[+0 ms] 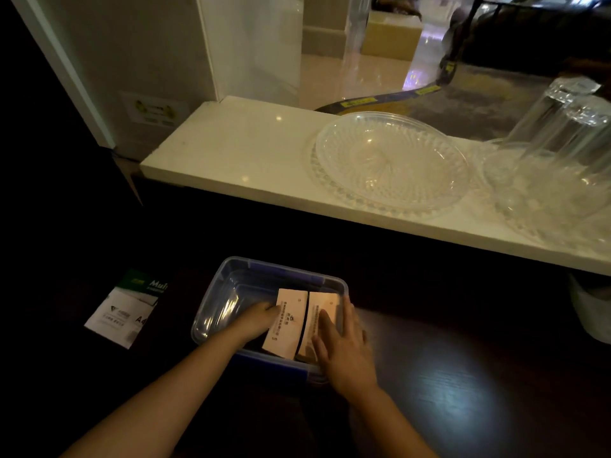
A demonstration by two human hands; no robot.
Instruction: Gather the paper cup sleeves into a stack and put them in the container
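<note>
A clear plastic container (228,276) with a blue rim sits on the dark table in front of me. Two stacks of flat tan paper cup sleeves lie side by side in its right half: the left stack (287,320) and the right stack (321,314). My left hand (256,320) is inside the container, fingers curled against the left edge of the left stack. My right hand (344,345) lies flat with fingers spread, resting on the right stack and the container's right rim.
A pack of A4 paper (124,310) lies left of the container. Behind, a raised white counter (231,150) carries a cut-glass dish (390,160) and upturned glasses (562,127) on a second glass dish. Dark table surface stretches to the right.
</note>
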